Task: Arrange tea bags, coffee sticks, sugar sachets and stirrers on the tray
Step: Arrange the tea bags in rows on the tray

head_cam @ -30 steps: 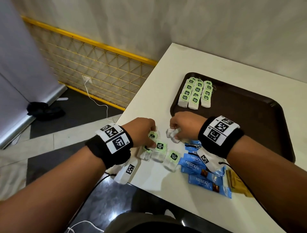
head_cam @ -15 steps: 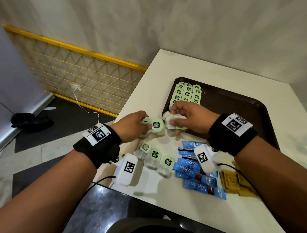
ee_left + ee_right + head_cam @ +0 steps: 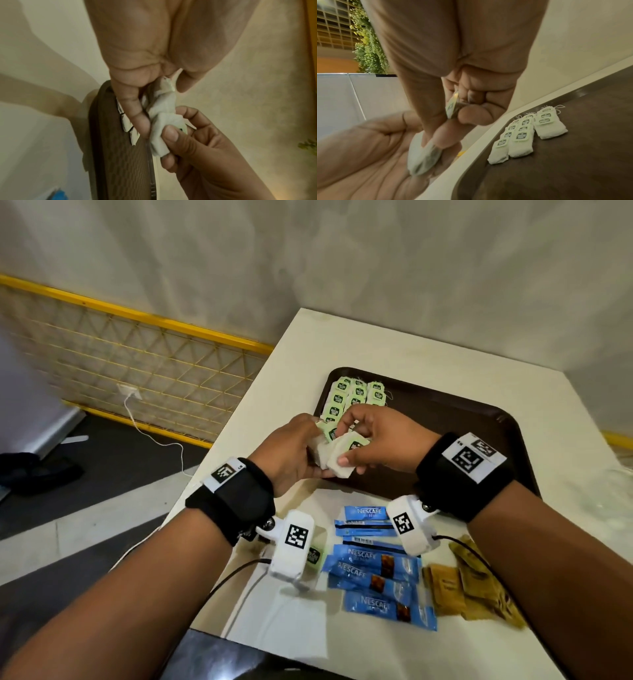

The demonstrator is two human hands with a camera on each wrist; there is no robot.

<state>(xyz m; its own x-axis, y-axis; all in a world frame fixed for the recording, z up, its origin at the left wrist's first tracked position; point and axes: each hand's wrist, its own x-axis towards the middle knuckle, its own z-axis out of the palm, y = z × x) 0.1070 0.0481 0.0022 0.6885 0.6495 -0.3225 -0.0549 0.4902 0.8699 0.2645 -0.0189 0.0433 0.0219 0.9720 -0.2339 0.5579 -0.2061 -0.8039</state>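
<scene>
A dark brown tray (image 3: 445, 433) lies on the white table (image 3: 274, 392). Rows of green-tagged tea bags (image 3: 356, 398) fill its far left corner, also seen in the right wrist view as tea bags (image 3: 527, 132). My left hand (image 3: 317, 446) and right hand (image 3: 346, 446) meet over the tray's near left corner. Together they pinch a small bunch of tea bags (image 3: 339, 457), white pouches (image 3: 163, 108) between the fingers of both hands. Blue coffee sticks (image 3: 373, 566) and brown sugar sachets (image 3: 472, 587) lie on the table in front of the tray. No stirrers show.
One more tea bag (image 3: 313, 556) lies on the table, half hidden under the left wrist camera. The table's left edge drops to a floor with a yellow mesh fence (image 3: 137, 364) and a white cable. A wall stands behind the table.
Both hands have risen from the loose tea bags on the table and carried a bunch of them forward to the tray's near left corner. Fewer tea bags lie on the table now.
</scene>
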